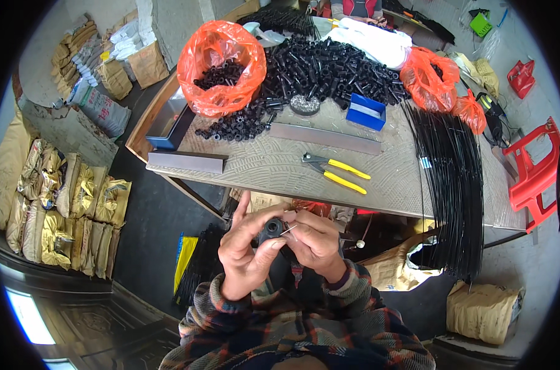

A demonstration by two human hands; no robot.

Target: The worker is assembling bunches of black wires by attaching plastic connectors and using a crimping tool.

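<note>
My left hand (244, 253) is closed around a black cylindrical plastic part (271, 229), holding it with its round, hollow end facing up. Close beside it, my right hand (320, 243) pinches a thin metal pin (289, 229) that points toward the part. Both hands are in front of the table's near edge, above my lap. Yellow-handled pliers (336, 172) lie on the table just beyond them. A large heap of black plastic tubes (317, 65) covers the far middle, and a small round dish of metal pins (305, 105) sits at its near side.
An orange plastic bag (221, 92) holding black rings stands at the left of the table (261, 163). A blue box (365, 112) is right of the dish. Long black rods (455, 185) hang over the right edge. A red plastic stool (532, 176) stands far right; a person (359, 8) sits opposite.
</note>
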